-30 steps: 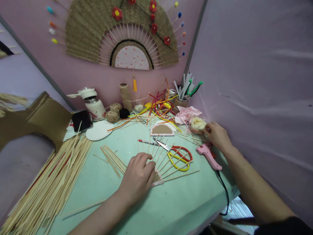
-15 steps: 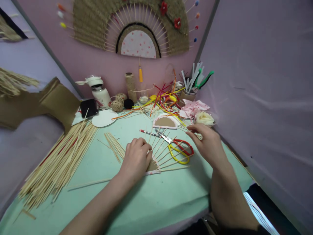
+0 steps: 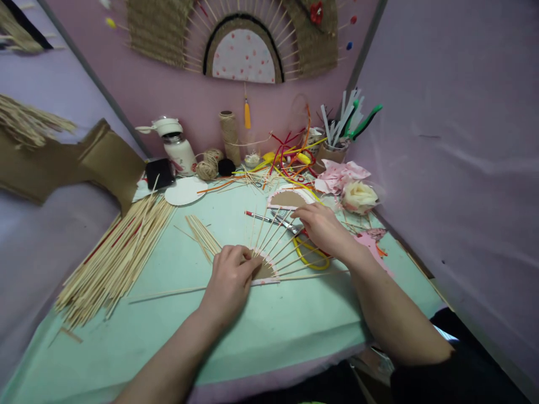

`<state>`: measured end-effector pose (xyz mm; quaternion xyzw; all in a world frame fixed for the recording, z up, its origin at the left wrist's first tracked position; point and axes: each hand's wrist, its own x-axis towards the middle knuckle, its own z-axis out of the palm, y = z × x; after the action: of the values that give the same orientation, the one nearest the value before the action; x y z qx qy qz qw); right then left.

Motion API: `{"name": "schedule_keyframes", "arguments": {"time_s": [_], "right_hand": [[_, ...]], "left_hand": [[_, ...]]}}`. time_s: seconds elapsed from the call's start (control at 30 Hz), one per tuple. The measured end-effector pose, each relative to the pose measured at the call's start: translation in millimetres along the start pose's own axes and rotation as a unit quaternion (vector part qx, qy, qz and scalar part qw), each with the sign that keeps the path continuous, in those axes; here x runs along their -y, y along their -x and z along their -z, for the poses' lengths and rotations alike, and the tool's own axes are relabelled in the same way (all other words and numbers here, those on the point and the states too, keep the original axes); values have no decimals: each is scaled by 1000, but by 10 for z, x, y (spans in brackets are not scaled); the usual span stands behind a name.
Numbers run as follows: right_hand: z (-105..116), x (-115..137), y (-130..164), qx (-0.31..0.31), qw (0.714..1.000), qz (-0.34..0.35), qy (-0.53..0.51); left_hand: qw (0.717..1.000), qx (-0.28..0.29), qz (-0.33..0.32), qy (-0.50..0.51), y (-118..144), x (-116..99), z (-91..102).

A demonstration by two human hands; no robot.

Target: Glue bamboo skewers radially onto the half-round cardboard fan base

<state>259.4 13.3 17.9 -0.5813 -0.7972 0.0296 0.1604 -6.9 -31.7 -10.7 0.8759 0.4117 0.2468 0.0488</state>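
My left hand rests on a small half-circle of cardboard with a pink-spotted white edge, its thumb and fingers pressed together over the stick ends there. From this half-circle thin wooden sticks fan out to the right and away from me. My right hand is closed, its fingertips at the far end of one of these sticks. Scissors with red and yellow handles lie under the fan, partly covered by my right hand. Beside them is a pen. A second half-circle lies farther back.
A large pile of sticks spreads at the left, a smaller bundle nearer. Behind stand a white bottle, a twine roll and a pot of glue sticks and green-handled pliers. A cream flower sits right.
My right hand has moved left, from beyond the scissors to the far ends of the fanned sticks. My left hand stays on the half-circle. The camera view has shifted slightly.
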Motion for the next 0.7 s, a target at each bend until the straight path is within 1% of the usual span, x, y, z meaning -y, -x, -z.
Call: {"name": "schedule_keyframes", "arguments": {"time_s": [0.07, 0.13, 0.23, 0.3, 0.5, 0.7], "right_hand": [[-94, 55, 27, 11, 999, 33, -33], [-138, 120, 76, 33, 996, 67, -54], [-131, 230, 138, 71, 989, 117, -63], [-112, 300, 158, 89, 985, 138, -59], [-114, 416, 164, 128, 980, 149, -17], [-151, 433, 171, 130, 978, 162, 20]], "left_hand": [[1000, -7, -1, -7, 7, 2, -6], [1000, -8, 3, -15, 9, 8, -17], [1000, -4, 7, -26, 14, 23, -42], [999, 5, 7, -33, 20, 31, -58], [999, 13, 2, -43, 37, 26, -68], [998, 20, 8, -53, 45, 5, -57]]}}
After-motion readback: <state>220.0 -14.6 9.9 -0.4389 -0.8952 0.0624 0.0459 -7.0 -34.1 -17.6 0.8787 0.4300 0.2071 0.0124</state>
